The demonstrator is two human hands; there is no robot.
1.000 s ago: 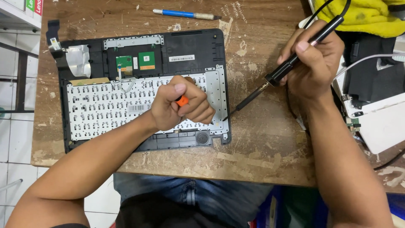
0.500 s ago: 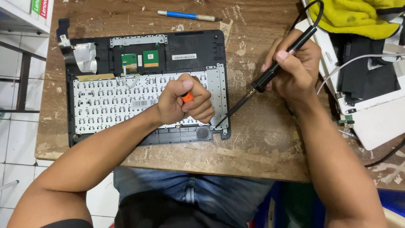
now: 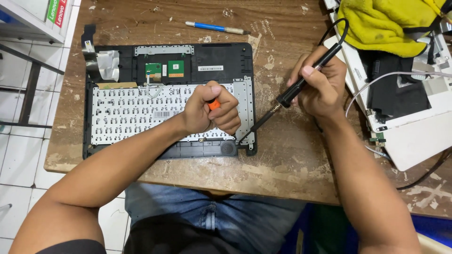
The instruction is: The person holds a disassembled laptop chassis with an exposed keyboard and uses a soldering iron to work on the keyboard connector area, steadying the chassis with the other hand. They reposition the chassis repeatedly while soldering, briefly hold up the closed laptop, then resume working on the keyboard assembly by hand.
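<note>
Head view of a worn wooden workbench (image 3: 197,174) bearing an upturned laptop palmrest assembly (image 3: 221,56), its black frame enclosing the pale metal back of the keyboard (image 3: 136,115). The right hand (image 3: 320,87) is closed around the black handle of a soldering iron (image 3: 301,84), held like a pen; the tool's long axis runs from upper right, where its black cord loops away, down to lower left, and its thin tip meets the lower right corner of the keyboard plate, just right of the left hand. The left hand (image 3: 209,110) is curled into a fist over the right part of the keyboard plate and grips a small orange-handled tool (image 3: 214,104), of which only a patch of orange shows between the fingers; its working end is hidden. The left hand is thus the nearer to the iron's tip, lying just left of and above it. Labels: a small white rectangular sticker (image 3: 210,68) on the black frame above the keyboard, another white strip sticker (image 3: 161,114) on the plate, a green circuit board (image 3: 175,66) with an orange band, and silver foil tape (image 3: 108,64) at upper left. A blue pen (image 3: 216,28) lies at the far edge; a yellow cloth (image 3: 381,26) and a white laptop shell (image 3: 414,136) lie at right; a box with green and red panels (image 3: 55,11) sits at upper left
</note>
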